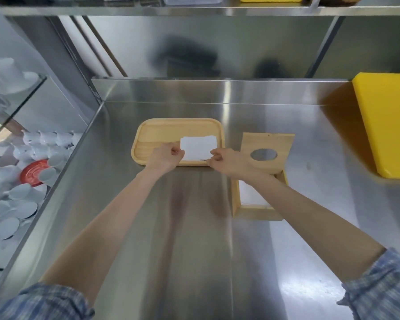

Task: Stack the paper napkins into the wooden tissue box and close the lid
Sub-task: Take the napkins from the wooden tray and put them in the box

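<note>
Your left hand (165, 158) and right hand (226, 161) pinch opposite side edges of the napkin stack (198, 147), fingers pressed together on the paper. Stack sits on the wooden tray (159, 132), at its 4 o'clock corner. Wooden tissue box (252, 212) at tray's 4 o'clock, lid (267, 144) open, white napkins inside (248, 195). Yellow board (388, 125) at 3 o'clock on the steel counter (194, 227).

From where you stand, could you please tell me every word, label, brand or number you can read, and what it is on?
No text can be read.
Red lid among the white cups: raised marks, too blurred to read.
Wooden tissue box, its lid, wooden tray, napkins, yellow board: no markings visible.
</note>
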Tool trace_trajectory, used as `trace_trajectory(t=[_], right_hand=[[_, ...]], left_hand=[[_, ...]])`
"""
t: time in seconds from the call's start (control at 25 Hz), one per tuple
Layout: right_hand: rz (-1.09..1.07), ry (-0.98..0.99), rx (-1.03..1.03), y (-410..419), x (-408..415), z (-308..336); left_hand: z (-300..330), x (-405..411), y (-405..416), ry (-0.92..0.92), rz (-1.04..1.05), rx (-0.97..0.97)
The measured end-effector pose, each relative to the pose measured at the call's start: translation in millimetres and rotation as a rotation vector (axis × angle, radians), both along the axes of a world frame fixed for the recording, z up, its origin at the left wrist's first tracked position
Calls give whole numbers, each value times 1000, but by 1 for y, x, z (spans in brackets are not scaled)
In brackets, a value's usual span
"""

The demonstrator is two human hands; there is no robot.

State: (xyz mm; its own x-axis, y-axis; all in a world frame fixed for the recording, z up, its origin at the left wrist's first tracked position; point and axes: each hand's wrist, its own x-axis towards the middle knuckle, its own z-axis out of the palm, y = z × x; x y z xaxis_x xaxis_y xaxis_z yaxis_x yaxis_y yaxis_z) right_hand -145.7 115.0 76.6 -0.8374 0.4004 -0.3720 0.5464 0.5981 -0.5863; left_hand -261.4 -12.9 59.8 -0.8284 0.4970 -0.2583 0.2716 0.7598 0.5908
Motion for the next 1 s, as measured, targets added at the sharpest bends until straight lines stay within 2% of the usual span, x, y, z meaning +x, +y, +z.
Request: trace_trajectory(t=[0.28, 0.56, 0.8, 1.0], right_hand=[[-154, -46, -45, 7, -50, -20], [-252, -188, 43, 13, -87, -55], [-258, -194, 186, 8, -96, -73], [-297, -197, 148, 13, -103, -79]], left_hand=[[-23, -34, 9, -60, 2, -82], [-51, -57, 31, -126, 42, -171], [-74, -58, 36, -92, 85, -81], [-81, -57, 41, -109, 63, -68]])
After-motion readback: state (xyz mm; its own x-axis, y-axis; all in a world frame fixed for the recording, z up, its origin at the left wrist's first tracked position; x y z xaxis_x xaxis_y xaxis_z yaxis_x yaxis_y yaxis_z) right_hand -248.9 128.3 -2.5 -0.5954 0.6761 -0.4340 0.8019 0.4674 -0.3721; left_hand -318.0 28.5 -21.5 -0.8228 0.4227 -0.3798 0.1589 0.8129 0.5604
